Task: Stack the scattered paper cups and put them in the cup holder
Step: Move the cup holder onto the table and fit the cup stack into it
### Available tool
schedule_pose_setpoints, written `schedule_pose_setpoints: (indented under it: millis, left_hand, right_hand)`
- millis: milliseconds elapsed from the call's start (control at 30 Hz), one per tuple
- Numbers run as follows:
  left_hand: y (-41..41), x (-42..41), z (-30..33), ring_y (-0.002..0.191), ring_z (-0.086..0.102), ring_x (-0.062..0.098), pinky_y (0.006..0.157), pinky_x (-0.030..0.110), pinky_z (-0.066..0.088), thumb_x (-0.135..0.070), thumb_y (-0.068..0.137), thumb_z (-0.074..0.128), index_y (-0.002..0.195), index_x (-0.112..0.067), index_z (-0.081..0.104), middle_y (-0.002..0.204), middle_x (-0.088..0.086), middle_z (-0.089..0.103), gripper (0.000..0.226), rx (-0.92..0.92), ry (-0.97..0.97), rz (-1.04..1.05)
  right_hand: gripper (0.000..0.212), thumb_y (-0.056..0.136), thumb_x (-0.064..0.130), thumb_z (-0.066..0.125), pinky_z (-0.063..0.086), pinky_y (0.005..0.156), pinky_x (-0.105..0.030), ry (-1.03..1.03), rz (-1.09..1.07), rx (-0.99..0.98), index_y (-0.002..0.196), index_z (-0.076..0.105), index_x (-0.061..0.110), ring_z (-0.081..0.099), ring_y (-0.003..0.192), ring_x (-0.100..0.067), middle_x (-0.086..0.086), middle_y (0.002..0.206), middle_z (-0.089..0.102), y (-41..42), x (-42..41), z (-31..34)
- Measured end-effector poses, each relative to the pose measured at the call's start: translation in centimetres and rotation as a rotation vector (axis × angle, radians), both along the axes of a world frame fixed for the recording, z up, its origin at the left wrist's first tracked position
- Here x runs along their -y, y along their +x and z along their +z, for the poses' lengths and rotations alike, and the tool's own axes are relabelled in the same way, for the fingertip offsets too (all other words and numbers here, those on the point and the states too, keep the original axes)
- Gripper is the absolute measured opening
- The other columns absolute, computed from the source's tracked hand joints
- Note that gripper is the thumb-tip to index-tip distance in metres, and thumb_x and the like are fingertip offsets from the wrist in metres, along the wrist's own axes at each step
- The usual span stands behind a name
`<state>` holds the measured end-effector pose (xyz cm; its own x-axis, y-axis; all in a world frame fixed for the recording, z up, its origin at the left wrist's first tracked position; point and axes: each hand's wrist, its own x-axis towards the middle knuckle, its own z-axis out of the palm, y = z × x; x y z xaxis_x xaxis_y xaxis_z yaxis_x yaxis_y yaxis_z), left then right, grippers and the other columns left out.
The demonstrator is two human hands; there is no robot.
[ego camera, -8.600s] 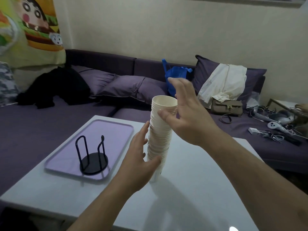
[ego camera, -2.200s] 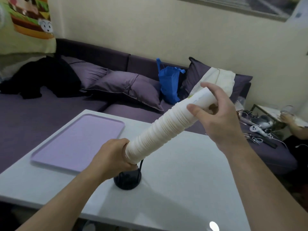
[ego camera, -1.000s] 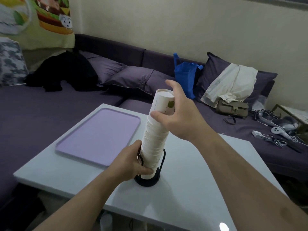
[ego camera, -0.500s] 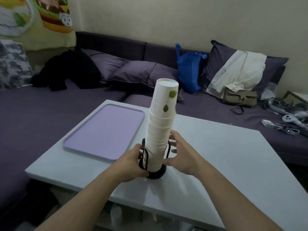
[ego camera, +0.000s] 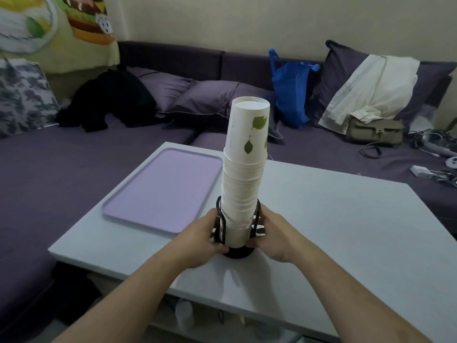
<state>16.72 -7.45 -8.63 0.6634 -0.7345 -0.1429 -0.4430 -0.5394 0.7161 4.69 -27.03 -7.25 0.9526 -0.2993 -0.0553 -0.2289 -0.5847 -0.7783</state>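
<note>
A tall stack of white paper cups (ego camera: 243, 184) stands upside down and upright in the black wire cup holder (ego camera: 238, 251) near the front of the white table (ego camera: 333, 219). The top cup shows green leaf prints. My left hand (ego camera: 201, 237) grips the holder's left side, fingers curled around its base and wire. My right hand (ego camera: 273, 236) grips the holder's right side the same way. The holder's round base is partly hidden by both hands.
A lilac tray (ego camera: 163, 191) lies on the table's left half. Behind the table runs a purple sofa with cushions (ego camera: 205, 100), a blue bag (ego camera: 290, 92), a tan handbag (ego camera: 373, 131), black clothing (ego camera: 111, 100) and cables at the far right (ego camera: 435, 169).
The stack went from tilted in my hands to upright in the holder. My right hand dropped from the top of the stack to the holder's base; both hands now hold the holder.
</note>
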Motion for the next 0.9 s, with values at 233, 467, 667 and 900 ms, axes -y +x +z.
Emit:
schedule_pose_setpoints:
  millis: [233,467,667,900]
  left_hand:
    - [2.0,-1.3,1.8,0.133,0.062,0.013,0.116,0.042,0.051,-0.012,0.092,0.08,0.152,-0.042,0.048,0.14,-0.017,0.067,0.074,0.027,-0.049,0.06]
    - [4.9,-3.5,3.0,0.126,0.064,0.016,0.104,0.034,0.051,-0.004,0.097,0.064,0.15,-0.041,0.051,0.128,-0.019,0.068,0.065,0.056,-0.099,0.171]
    - [7.6,-5.3,2.9,0.102,0.061,0.015,0.076,0.022,0.048,0.007,0.097,0.054,0.125,-0.032,0.057,0.1,-0.021,0.061,0.049,0.13,-0.046,0.29]
    - [10.2,-7.0,1.3,0.095,0.071,0.027,0.073,0.035,0.058,0.011,0.087,0.053,0.105,-0.023,0.061,0.103,0.001,0.071,0.039,0.141,-0.049,0.418]
  right_hand:
    - [0.081,0.082,0.001,0.082,0.063,0.093,-0.034,-0.006,0.033,0.066,0.147,0.05,0.037,0.067,0.115,-0.006,0.024,0.131,0.065,3.2,-0.9,1.7]
    - [0.077,0.084,0.012,0.084,0.061,0.099,-0.039,-0.039,0.058,0.089,0.149,0.048,0.033,0.065,0.119,-0.011,0.02,0.137,0.063,8.3,-3.9,2.6]
    - [0.074,0.084,0.015,0.085,0.06,0.099,-0.037,-0.052,0.084,0.092,0.147,0.048,0.028,0.066,0.116,-0.013,0.016,0.134,0.064,12.9,-7.0,1.8]
    - [0.075,0.078,0.021,0.087,0.06,0.097,-0.044,-0.074,0.073,0.09,0.142,0.049,0.028,0.068,0.113,-0.018,0.012,0.13,0.067,16.3,-9.4,-0.2]
